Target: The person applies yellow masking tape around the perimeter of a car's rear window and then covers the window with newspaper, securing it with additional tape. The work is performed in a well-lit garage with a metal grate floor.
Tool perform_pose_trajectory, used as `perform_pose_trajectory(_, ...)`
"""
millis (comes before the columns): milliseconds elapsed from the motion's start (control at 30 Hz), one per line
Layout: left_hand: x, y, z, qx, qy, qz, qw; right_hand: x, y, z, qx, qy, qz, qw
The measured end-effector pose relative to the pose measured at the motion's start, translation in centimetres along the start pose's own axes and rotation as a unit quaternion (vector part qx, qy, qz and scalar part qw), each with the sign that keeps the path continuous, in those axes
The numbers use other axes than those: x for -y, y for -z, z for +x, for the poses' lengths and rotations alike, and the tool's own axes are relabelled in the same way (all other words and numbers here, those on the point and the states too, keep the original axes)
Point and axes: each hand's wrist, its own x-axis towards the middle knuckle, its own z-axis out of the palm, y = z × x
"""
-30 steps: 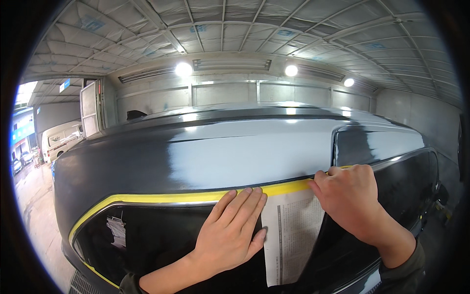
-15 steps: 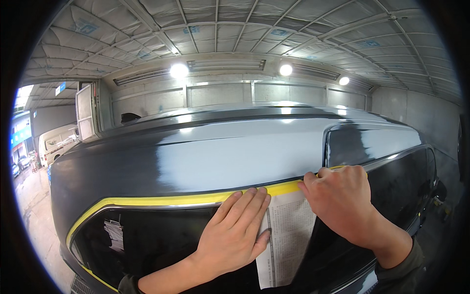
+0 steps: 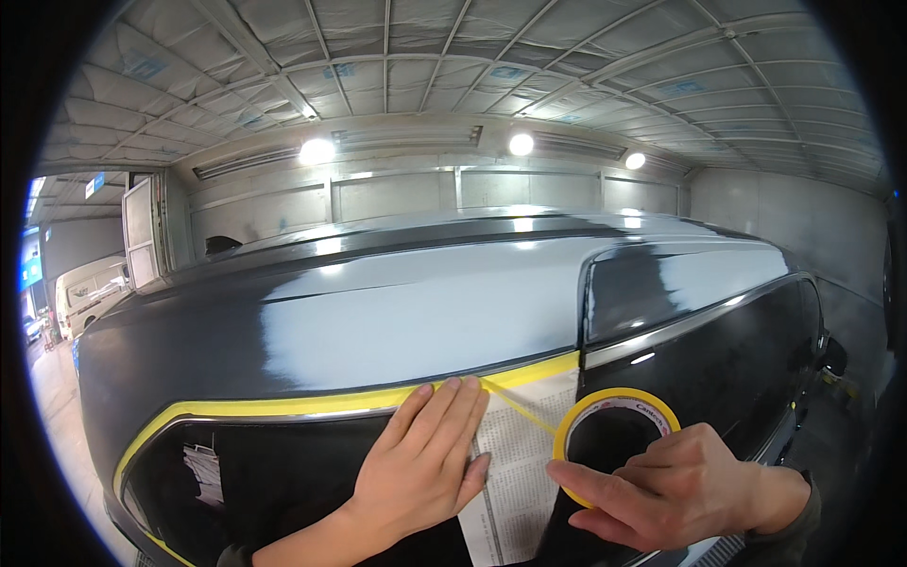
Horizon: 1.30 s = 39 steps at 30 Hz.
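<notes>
My left hand (image 3: 420, 463) lies flat with fingers stretched out, its fingertips on the yellow masking tape (image 3: 283, 407) that follows the upper edge of a dark car window. Beneath its fingers and thumb hangs a sheet of newspaper (image 3: 520, 472), its top edge along the tape. My right hand (image 3: 680, 487) grips a roll of yellow tape (image 3: 586, 404) to the right of the paper, away from the car's trim. A narrow, taut strip slants from the roll up to the left fingertips.
The car's grey side panel (image 3: 179, 340) carries a pale sanded-looking patch (image 3: 425, 312) above the window. To the right is a door with a dark window (image 3: 709, 350). At far left, a pale van (image 3: 90, 288) stands beyond an open doorway. Bright lamps (image 3: 317, 150) line the back wall.
My right hand has come down from the window's upper edge, and the tape roll and its slanting strip now show. My left hand still presses on the tape. The whole view has shifted slightly.
</notes>
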Motion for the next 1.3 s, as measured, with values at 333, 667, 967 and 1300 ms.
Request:
perform_pose_trajectory(333, -0.1, -0.5, -0.1, -0.029, 0.008, -0.021, 0.999, -7.3, -2.9, -0.1, -0.046, -0.218, -0.169, 0.96)
perform_pose_trajectory(667, -0.4, -0.4, -0.1, -0.042, 0.016, -0.03, 0.999, -8.1, -3.7, 1.1, 0.003, -0.238, -0.225, 0.945)
perform_pose_trajectory(967, -0.9, -0.1, -0.1, -0.021, 0.028, -0.021, 0.999, -8.0, -4.2, 1.5, 0.014, -0.241, -0.249, 0.938)
perform_pose_trajectory(1300, -1.7, -0.5, 1.3, -0.005, 0.017, -0.043, 0.999, -7.7, -3.8, 2.0, 0.028, -0.249, -0.239, 0.938)
